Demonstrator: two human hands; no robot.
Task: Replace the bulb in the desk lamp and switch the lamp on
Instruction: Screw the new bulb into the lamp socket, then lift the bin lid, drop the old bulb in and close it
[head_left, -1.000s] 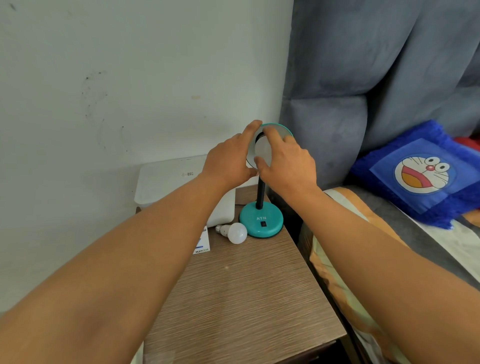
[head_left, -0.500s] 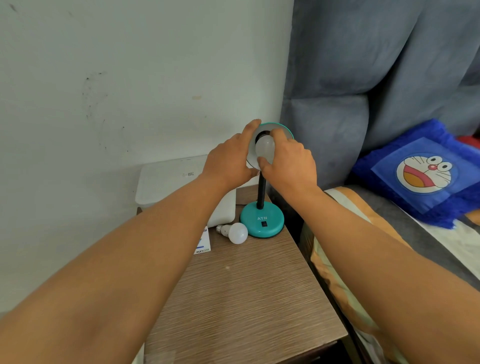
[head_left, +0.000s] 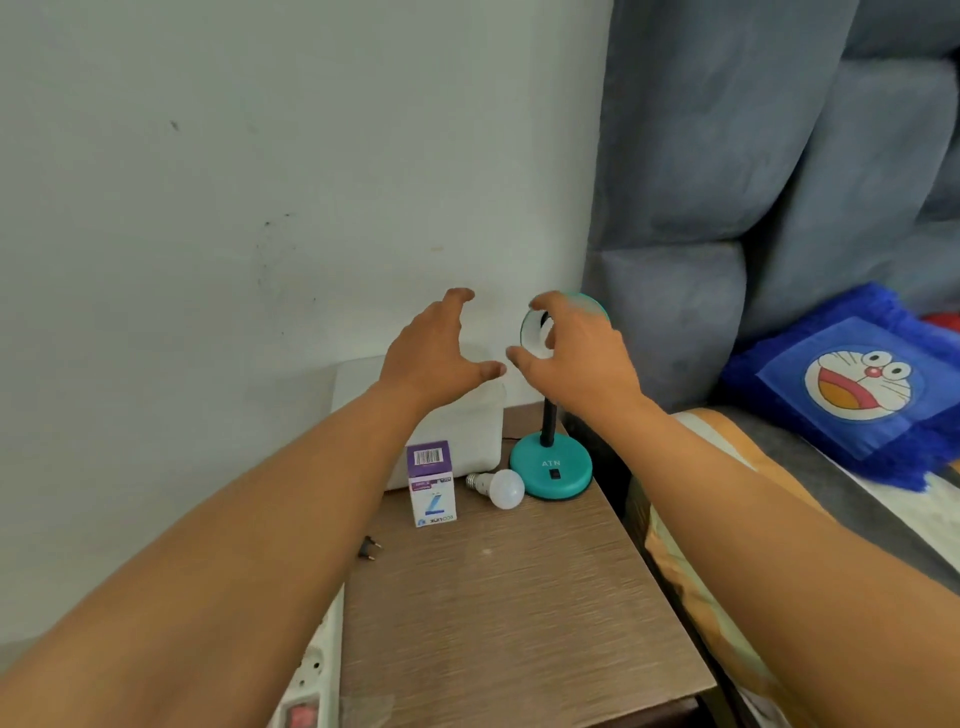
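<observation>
The teal desk lamp (head_left: 550, 467) stands at the back right of the wooden nightstand (head_left: 509, 597), with a black switch (head_left: 555, 473) on its base. Its shade (head_left: 531, 332) faces me. My right hand (head_left: 576, 353) covers the shade, thumb and fingers curled around a white bulb inside it; the bulb is mostly hidden. My left hand (head_left: 434, 353) hovers to the left of the shade with fingers spread, touching nothing. A second white bulb (head_left: 504, 487) lies on the tabletop beside the lamp base.
A purple and white bulb box (head_left: 431, 483) stands by the loose bulb, in front of a white case (head_left: 462, 421). A black plug (head_left: 370, 548) lies at the table's left edge above a white power strip (head_left: 311, 675). Bed and blue cushion (head_left: 857, 384) lie right.
My left hand has let go of the shade and drawn off to the left, fingers spread. The right hand stays at the shade. The view has shifted, showing the box and plug.
</observation>
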